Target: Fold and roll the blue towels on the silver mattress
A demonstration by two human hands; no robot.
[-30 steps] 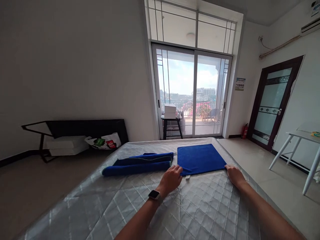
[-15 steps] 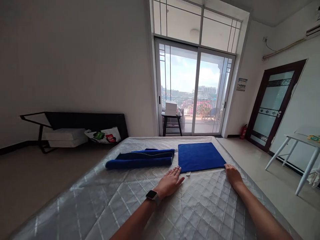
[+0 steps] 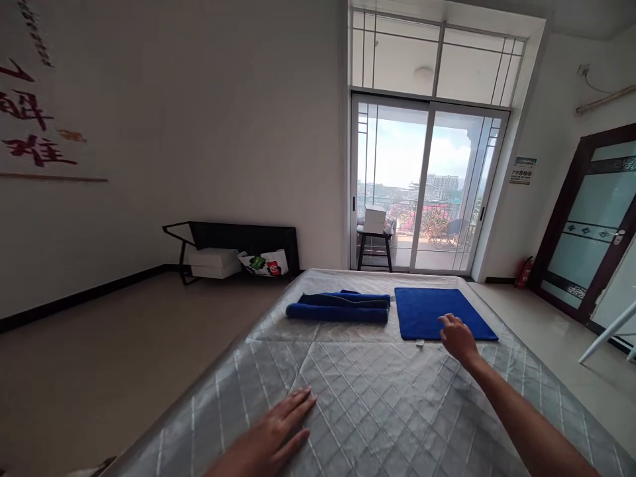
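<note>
A flat blue cloth [image 3: 422,311], squared and smooth, lies on the quilted silver-grey mattress [image 3: 358,391], a small white tag at its near edge. My right hand [image 3: 458,339] hovers at the near edge of this cloth, fingers loosely bent and nothing seen in them. Left of it rests a loosely folded pile of blue cloth [image 3: 338,311] with dark edging. Nearer to me, my left hand [image 3: 281,427] is over the mattress with fingers stretched out, holding nothing and apart from both cloths.
Beyond the mattress stand a black stool [image 3: 375,245] with a white box and a sliding glass door [image 3: 427,192]. Against the wall at left is a black bench-like frame [image 3: 243,236] with white boxes and a bag. A fire extinguisher [image 3: 523,272] stands by the dark-framed door [image 3: 586,228].
My left hand has left the flat cloth's near corner and come back toward me. My right hand has let go of the right corner and moved left. The view has turned left.
</note>
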